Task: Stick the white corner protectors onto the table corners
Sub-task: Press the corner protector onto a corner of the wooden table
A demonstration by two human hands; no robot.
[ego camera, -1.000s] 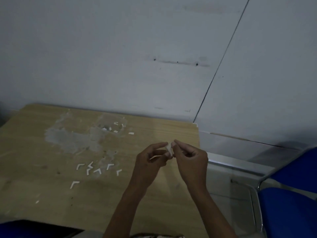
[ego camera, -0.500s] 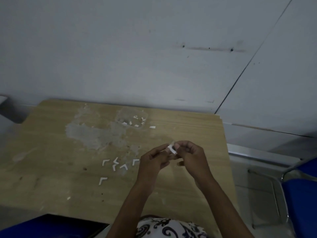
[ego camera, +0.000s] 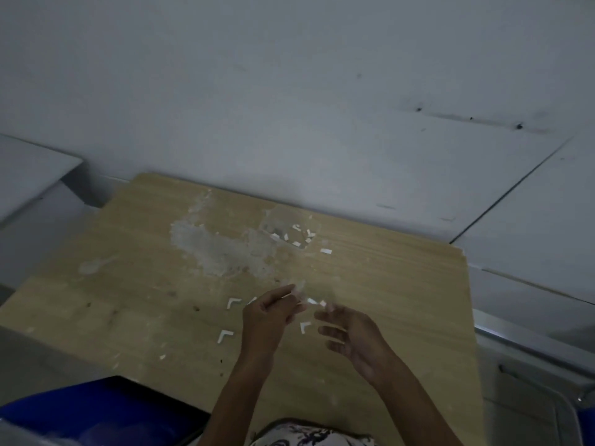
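The white corner protector (ego camera: 311, 301) you work on is in the air just above the wooden table (ego camera: 402, 300), near the table's middle and slightly toward 3 o'clock, between your two hands. Your left hand (ego camera: 267, 320) pinches its left end between thumb and forefinger, the other fingers curled under, the forearm coming from 6 o'clock. Your right hand (ego camera: 352, 334) is at 3 o'clock of it, palm turned up, fingers loosely spread and half straight; a small white bit (ego camera: 323, 304) is at its fingertip, and I cannot tell if the fingertip grips it or only touches. Half a second ago both hands were closed together on the piece; now the right hand has come away and opened, and the view has shifted to the left, so more of the table's left side shows. On the table I count three loose L-shaped protectors (ego camera: 234, 302) clearly, at 9, 7 and 5 o'clock of the left hand, and part of one more hidden behind this hand. At 12 o'clock, on the worn grey patch (ego camera: 222, 249), lie several small white scraps (ego camera: 325, 251), too small for exact counting.
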